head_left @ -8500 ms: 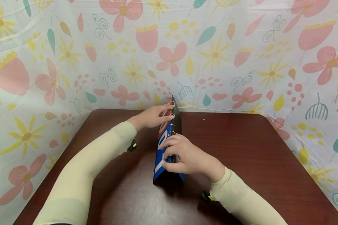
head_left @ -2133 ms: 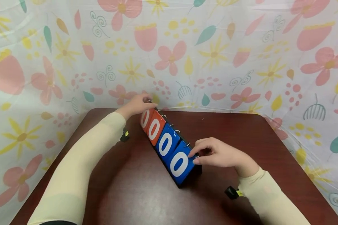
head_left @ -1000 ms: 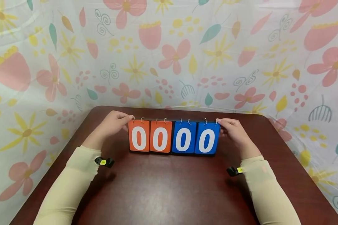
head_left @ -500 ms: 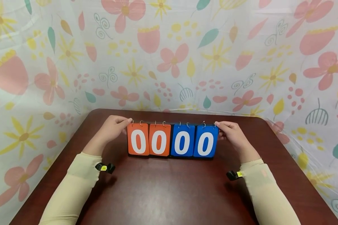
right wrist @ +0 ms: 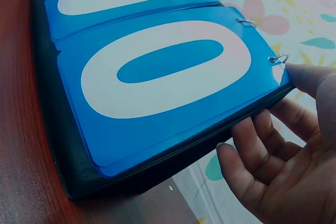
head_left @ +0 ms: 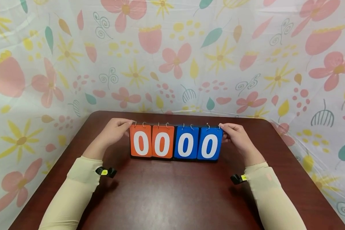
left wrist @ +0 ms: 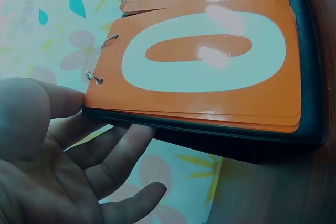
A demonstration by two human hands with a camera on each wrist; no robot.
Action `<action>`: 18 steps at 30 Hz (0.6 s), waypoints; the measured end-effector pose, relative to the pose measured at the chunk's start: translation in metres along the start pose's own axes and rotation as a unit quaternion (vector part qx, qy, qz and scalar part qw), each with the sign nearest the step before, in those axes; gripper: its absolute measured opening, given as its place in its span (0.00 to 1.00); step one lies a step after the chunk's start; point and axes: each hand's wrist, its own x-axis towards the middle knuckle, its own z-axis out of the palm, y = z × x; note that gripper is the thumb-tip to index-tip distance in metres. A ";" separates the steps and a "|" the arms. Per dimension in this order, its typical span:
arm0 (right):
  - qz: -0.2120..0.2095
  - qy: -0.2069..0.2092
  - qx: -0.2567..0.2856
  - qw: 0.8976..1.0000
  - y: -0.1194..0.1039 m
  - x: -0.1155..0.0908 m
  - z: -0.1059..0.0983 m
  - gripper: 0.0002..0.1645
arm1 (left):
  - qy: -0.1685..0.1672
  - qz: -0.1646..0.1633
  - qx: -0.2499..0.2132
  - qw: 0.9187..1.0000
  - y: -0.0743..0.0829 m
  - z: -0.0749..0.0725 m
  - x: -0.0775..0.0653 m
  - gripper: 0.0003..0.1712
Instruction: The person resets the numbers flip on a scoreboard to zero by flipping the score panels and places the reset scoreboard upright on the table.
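A tabletop flip scoreboard [head_left: 163, 154] faces me on the table, two orange cards [left wrist: 220, 100] on its left and two blue cards [right wrist: 157, 129] on its right, every one reading 0. Metal rings [right wrist: 281, 59] bind the cards along the top of the black stand [left wrist: 315, 77]. My left hand [head_left: 113, 131] pinches the top left corner, thumb in front by the end ring and fingers behind the stand. At the opposite top corner, my right hand [head_left: 238, 136] grips likewise, its thumb on the blue card's edge. The fingertips behind are partly hidden by the stand.
The dark reddish-brown table [head_left: 166, 195] spreads in front of the scoreboard and to both sides. Close behind its far edge hangs a white curtain [head_left: 175, 32] with pink, yellow and teal flowers. Black wrist cameras [head_left: 106, 172] sit on both cream sleeves [head_left: 270, 188].
Earlier the scoreboard stood end-on, then angled; it has been turned to face me, its ends held by both hands. Over the last half second it has hardly moved.
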 end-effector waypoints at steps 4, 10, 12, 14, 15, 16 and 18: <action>0.003 -0.004 -0.010 1.000 0.000 0.000 0.000 0.22 | -0.004 -0.010 -0.012 1.000 0.001 0.001 -0.003 0.26; 0.000 -0.001 -0.020 1.000 -0.001 0.001 0.001 0.24 | 0.005 -0.003 -0.003 1.000 0.001 -0.004 -0.005 0.30; -0.001 0.001 -0.023 1.000 -0.001 0.000 0.001 0.24 | 0.007 -0.002 0.004 1.000 0.000 -0.005 -0.006 0.30; 0.000 0.003 -0.027 1.000 -0.002 -0.001 0.001 0.23 | 0.006 0.000 0.008 1.000 -0.001 -0.007 -0.006 0.30; 0.001 0.005 -0.027 1.000 -0.001 -0.002 0.001 0.23 | 0.004 0.000 0.009 1.000 -0.001 -0.007 -0.006 0.31; 0.002 0.006 -0.028 1.000 -0.001 -0.003 0.000 0.22 | 0.004 -0.002 0.009 1.000 -0.001 -0.008 -0.007 0.31; 0.000 0.006 -0.027 1.000 -0.001 -0.003 0.000 0.22 | 0.002 -0.006 0.010 1.000 -0.001 -0.009 -0.008 0.32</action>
